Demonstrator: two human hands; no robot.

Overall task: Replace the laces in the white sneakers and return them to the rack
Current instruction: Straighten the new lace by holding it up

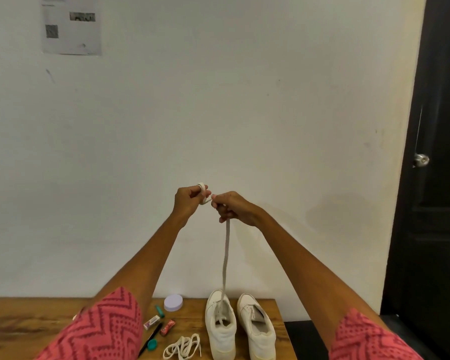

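Two white sneakers stand side by side on the wooden table (24, 315), the left sneaker (220, 331) and the right sneaker (256, 331). A grey-white lace (226, 255) runs straight up from the left sneaker to my raised hands. My right hand (231, 207) grips the lace near its top. My left hand (190, 201) pinches the lace end, which is wound around its fingers. A loose bundled white lace (182, 346) lies on the table in front of the left sneaker.
Left of the sneakers lie a pale round lid (173, 302), a green-capped tube (159, 311), a small white box (151, 322), a red wrapper (167, 327), a black pen (150, 339) and a teal cap (152, 344). A dark door (437, 178) stands right.
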